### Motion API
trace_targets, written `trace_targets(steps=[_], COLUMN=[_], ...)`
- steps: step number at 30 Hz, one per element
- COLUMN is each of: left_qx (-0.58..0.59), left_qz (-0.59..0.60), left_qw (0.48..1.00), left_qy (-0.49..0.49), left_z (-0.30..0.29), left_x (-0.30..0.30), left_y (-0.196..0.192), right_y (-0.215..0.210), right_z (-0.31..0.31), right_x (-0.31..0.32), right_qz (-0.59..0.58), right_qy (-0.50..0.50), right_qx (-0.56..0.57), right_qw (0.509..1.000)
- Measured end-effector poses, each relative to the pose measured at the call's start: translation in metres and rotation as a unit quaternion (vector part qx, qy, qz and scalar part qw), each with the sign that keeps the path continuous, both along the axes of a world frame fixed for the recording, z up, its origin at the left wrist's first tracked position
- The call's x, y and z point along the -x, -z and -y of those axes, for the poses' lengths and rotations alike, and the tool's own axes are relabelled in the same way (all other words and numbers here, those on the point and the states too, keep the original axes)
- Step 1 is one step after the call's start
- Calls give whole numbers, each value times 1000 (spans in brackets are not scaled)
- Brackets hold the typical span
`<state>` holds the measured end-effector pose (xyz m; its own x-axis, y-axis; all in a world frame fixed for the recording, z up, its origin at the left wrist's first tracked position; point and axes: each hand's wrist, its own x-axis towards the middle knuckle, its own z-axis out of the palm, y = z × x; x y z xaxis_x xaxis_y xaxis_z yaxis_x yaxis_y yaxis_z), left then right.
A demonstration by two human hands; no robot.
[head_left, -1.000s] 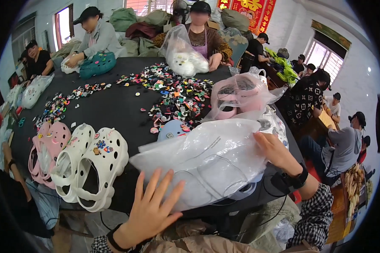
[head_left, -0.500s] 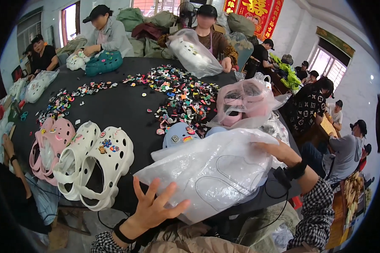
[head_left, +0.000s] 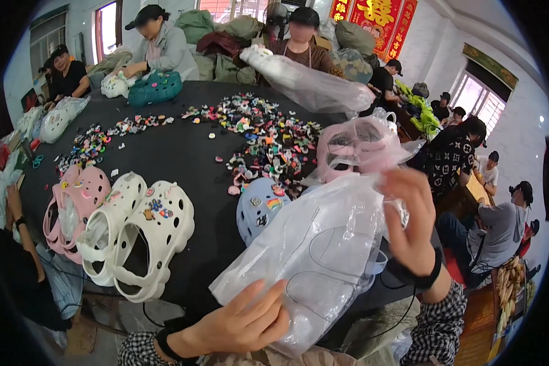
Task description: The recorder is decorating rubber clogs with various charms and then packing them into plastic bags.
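Head view: a clear plastic bag [head_left: 305, 256] with dark curved outlines lies slantwise between my hands at the near right edge of the black table [head_left: 177, 149]. My left hand [head_left: 244, 323] is at its near left edge, fingers half bent against the plastic; I cannot tell whether they pinch it. My right hand [head_left: 413, 222] is raised at its far right corner, fingers curved and blurred, and whether they grip I cannot tell either.

Just beyond the bag, partly covered by it, sits a light blue foam clog with colourful charms [head_left: 257, 210]. Left of that stand a pair of cream-white foam clogs with dark holes [head_left: 175, 210] and, farther left, pink foam clogs [head_left: 93, 186]. Loose multicoloured charms [head_left: 274, 146] spread across the middle of the table, and pink shoes in clear plastic [head_left: 363, 140] lie to their right.
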<state>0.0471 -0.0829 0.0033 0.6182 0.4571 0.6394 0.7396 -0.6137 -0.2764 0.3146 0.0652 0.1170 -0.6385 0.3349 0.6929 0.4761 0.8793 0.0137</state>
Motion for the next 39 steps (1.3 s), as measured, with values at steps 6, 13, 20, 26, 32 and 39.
trace_targets(steps=[6,13,20,26,32,39], left_qx=[43,113,309,412,655,239], left_qz=[-4,117,168,133,168,262], left_qw=[993,972,924,879,732,927], left_qy=[107,167,150,199,86,119], left_z=[5,-4,-33,-65,-93,-61], left_x=[-7,-15,-26,-38,-43,-40], left_y=[-28,-46,-56,-74,-84,-101], right_y=[53,62,63,90,83,92], right_z=[36,38,80,108,103,86], right_x=[20,3,-41,-45,-46,-63], right_qz=[181,130,-92,-145,197,0], right_qy=[-166,-304,-131,-74,113,12], right_qx=[290,505,333,243,-176,241], right_qw=[925,797,929,956,958,970])
